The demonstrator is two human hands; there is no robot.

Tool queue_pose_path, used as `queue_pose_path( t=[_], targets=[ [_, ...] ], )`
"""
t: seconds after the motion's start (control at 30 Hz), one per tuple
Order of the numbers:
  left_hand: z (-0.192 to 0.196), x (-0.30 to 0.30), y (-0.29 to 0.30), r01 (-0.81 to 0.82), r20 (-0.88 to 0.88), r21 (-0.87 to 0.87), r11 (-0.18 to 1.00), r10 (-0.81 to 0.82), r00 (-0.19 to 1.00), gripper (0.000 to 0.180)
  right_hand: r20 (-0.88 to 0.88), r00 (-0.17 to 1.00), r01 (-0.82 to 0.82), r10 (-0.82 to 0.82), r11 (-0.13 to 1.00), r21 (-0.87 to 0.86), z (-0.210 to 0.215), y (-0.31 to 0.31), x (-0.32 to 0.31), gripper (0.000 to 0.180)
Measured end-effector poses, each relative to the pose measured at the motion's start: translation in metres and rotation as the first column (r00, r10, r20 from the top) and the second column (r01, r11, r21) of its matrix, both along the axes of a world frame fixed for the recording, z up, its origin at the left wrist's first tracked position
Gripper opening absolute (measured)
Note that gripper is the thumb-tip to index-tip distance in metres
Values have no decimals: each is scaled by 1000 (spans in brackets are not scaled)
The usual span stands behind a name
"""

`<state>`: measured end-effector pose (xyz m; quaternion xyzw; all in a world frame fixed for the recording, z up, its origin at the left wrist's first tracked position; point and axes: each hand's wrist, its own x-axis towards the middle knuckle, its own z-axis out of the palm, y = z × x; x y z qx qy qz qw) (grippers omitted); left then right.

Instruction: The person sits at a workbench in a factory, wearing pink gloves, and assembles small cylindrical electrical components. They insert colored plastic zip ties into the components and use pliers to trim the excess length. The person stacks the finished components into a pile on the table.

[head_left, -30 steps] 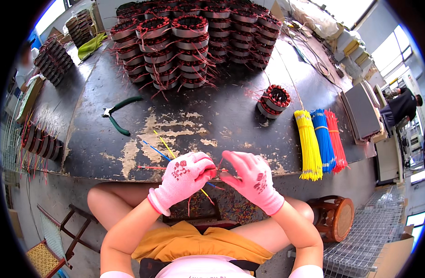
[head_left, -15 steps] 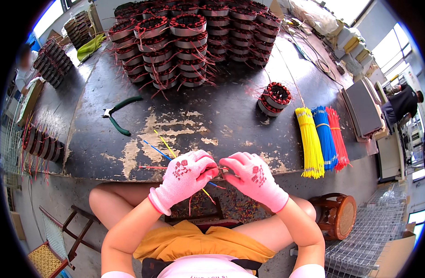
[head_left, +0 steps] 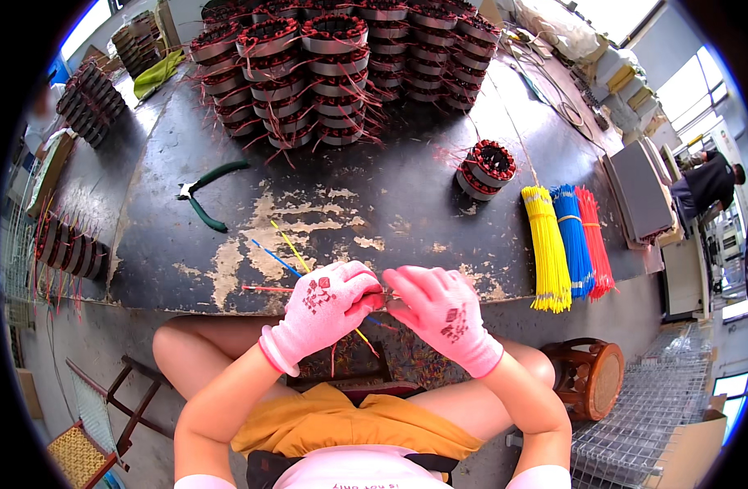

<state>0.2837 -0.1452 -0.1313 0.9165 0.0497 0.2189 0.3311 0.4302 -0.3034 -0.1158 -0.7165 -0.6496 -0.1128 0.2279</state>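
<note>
Pink-gloved, my left hand [head_left: 321, 314] is closed around several thin wires just above my lap at the table's front edge. A yellow wire [head_left: 288, 244], a blue wire [head_left: 274, 257] and a red wire [head_left: 268, 288] stick out beyond it to the left; other ends hang below the fingers. My right hand [head_left: 443, 314], gloved alike, meets the left fingertips with thumb and forefinger bent together. What lies between those fingers is too small and blurred to make out. Green-handled cutters [head_left: 219, 171] lie spread on the table, left of the wires.
Wound motor stators [head_left: 333, 77] stand in tall stacks at the back. A shorter stator stack [head_left: 485, 171] is nearer, on the right. Beside it lie yellow [head_left: 545, 253], blue [head_left: 575, 244] and red wire bundles [head_left: 598, 244]. A row of stators [head_left: 70, 251] lies at the left edge.
My right hand's fingers have lifted and shifted slightly at the left fingertips, and they are blurred. My left hand keeps the wires almost in place.
</note>
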Motion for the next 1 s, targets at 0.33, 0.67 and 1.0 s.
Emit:
queue_pose_path(
  t=[0.33,0.67,1.0],
  targets=[
    [0,0,1,12,5,17,1000,-12,1000,9,-833,329,-201,-445,829,-522,27,1,2,21],
    [0,4,1,44,39,67,997,-46,998,13,-730,612,-130,-304,872,-473,7,11,11,21],
    [5,-7,11,31,-30,11,999,-31,999,6,-282,915,102,-288,842,-530,14,-31,5,34]
  ],
)
